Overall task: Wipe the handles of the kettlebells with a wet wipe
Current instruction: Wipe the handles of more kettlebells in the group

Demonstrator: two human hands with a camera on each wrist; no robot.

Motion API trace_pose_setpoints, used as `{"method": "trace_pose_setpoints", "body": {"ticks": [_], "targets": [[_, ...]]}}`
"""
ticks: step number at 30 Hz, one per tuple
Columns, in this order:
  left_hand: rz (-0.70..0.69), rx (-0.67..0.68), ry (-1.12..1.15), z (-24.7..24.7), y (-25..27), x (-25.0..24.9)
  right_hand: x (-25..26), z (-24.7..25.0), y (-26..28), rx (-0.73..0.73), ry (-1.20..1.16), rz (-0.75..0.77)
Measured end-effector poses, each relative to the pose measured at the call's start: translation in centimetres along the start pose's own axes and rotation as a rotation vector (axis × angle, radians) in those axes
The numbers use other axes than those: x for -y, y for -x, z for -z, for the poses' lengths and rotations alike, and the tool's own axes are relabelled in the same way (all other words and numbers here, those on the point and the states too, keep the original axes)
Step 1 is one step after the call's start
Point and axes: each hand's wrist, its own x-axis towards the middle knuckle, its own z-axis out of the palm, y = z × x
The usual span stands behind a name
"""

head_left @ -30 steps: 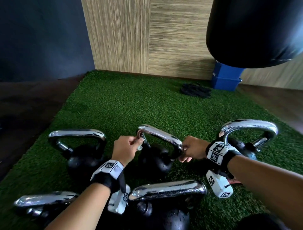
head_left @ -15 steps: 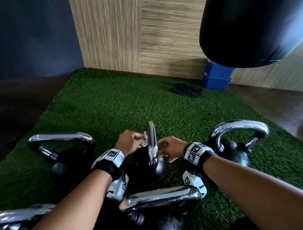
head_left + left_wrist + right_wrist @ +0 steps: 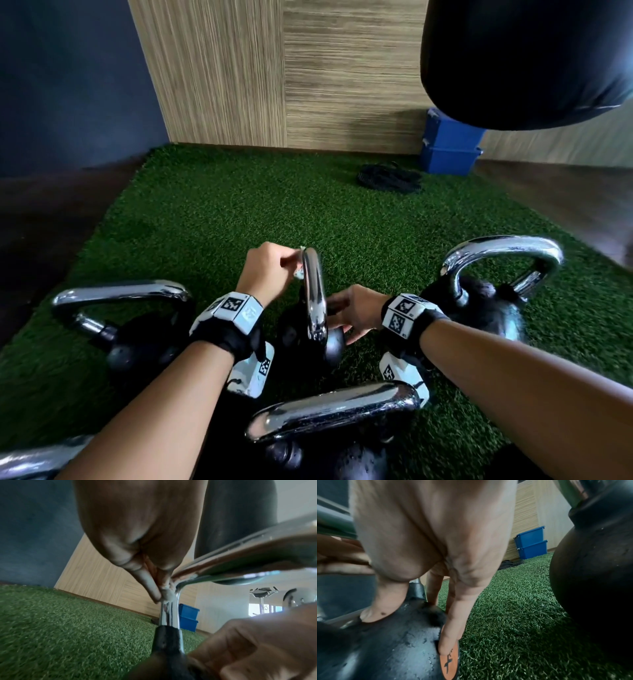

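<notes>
**Working the wipe round the far bend of the middle handle**

Here we have our left hand [image 3: 265, 270] pinching a small wad of wet wipe [image 3: 298, 272] against the chrome handle [image 3: 313, 294] of the middle kettlebell [image 3: 330, 344], which sits at the centre of the group on the green turf [image 3: 219, 219], its handle edge-on to us. The left wrist view shows the left fingertips [image 3: 154, 593] closed on the wipe right at the bend where the top bar turns down into the far leg. Our right hand [image 3: 356, 313] keeps an open grip: straight fingers [image 3: 452, 632] and thumb press on the black ball, one fingertip touching its orange face, steadying it.

Other kettlebells stand at 9 o'clock [image 3: 130, 329], 3 o'clock [image 3: 479, 308] and 6 o'clock [image 3: 329, 431] from it; whether they are wiped we cannot tell.

To do this step well, we judge that:
- the wad is small, so we should wrap it round the bar rather than dab one side;
- we should slide it down the far leg to the black collar, then come back over the top bar and down the near leg;
- the right hand should go on pressing, since the round ball may roll on the turf;
- the underside of the bar needs a pass too.
</notes>
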Motion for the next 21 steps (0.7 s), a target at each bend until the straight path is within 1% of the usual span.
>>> {"method": "trace_pose_setpoints", "body": {"ticks": [2,3,6,9,11,13,14,16,18,19,21], "targets": [[-0.03,-0.019,0.103,0.3,0.1,0.5,0.1,-0.1,0.1,-0.006,0.016,0.002],[-0.02,-0.009,0.163,0.3,0.2,0.9,0.1,-0.1,0.2,-0.008,0.02,0.003],[0.029,0.063,0.251,0.7,0.5,2.1,0.1,-0.1,0.5,-0.003,0.023,0.017],[0.027,0.122,0.31,1.2,0.6,2.4,-0.1,0.1,0.5,0.009,0.081,0.071],[0.061,0.128,0.374,1.3,0.5,2.0,-0.1,0.1,0.3,-0.007,0.081,0.057],[0.125,0.153,0.47,1.5,0.7,1.5,0.0,0.0,0.1,-0.003,0.047,0.02],[0.154,0.187,0.538,1.7,1.0,1.3,0.0,0.0,0.0,0.003,0.045,0.015],[0.191,0.298,0.659,2.1,1.9,0.8,-0.1,0.1,0.0,0.007,0.067,0.021],[0.221,0.385,0.71,2.6,2.7,0.3,-0.1,0.2,0.0,0.007,0.088,0.026],[0.231,0.401,0.708,2.9,2.8,0.1,-0.1,0.2,0.0,0.01,0.095,0.026],[0.236,0.392,0.674,3.4,2.9,-0.4,0.1,0.1,0.1,0.007,0.123,0.03]]}}
